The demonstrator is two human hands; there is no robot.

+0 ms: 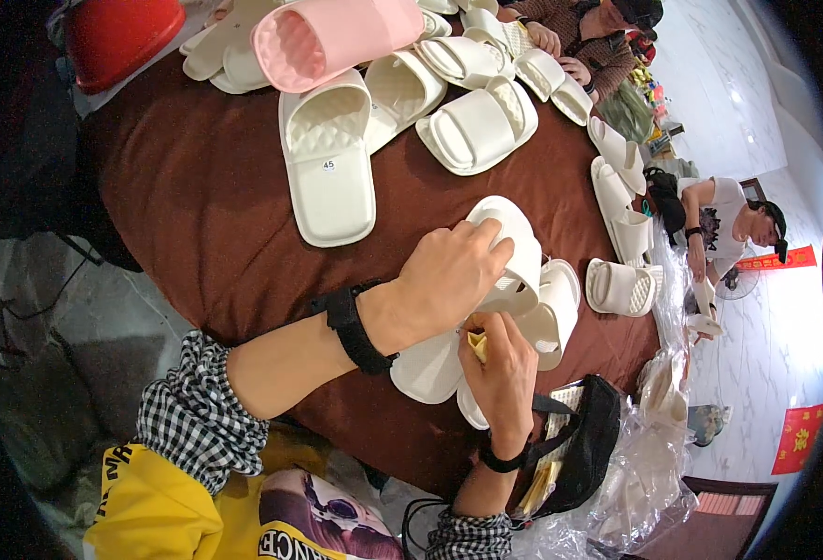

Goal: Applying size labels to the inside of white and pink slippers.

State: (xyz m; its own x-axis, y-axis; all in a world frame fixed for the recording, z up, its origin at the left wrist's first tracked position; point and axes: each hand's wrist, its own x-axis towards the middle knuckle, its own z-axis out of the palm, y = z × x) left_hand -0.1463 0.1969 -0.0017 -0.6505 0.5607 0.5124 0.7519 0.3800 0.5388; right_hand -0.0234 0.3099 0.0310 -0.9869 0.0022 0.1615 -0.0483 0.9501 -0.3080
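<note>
My left hand (449, 280), with a black band at the wrist, is closed on a white slipper (522, 266) on the brown-covered table (216, 196). Its curled fingers rest at the slipper's strap. Just below it, my right hand (500, 369) pinches a small pale-yellow piece (478, 347), perhaps folded paper or cloth; most of it is hidden in the fingers. Under and beside my hands lie the pale sole of a slipper (423, 369) and another white slipper (553, 313). How these overlap is partly hidden by my hands.
White slippers (327, 177) and a pink slipper (332, 42) lie farther back. A black bag (593, 439) and clear plastic wrap (649, 476) are at the right edge. A red stool (118, 42) stands far left. Two people (570, 42) (719, 219) are across and right.
</note>
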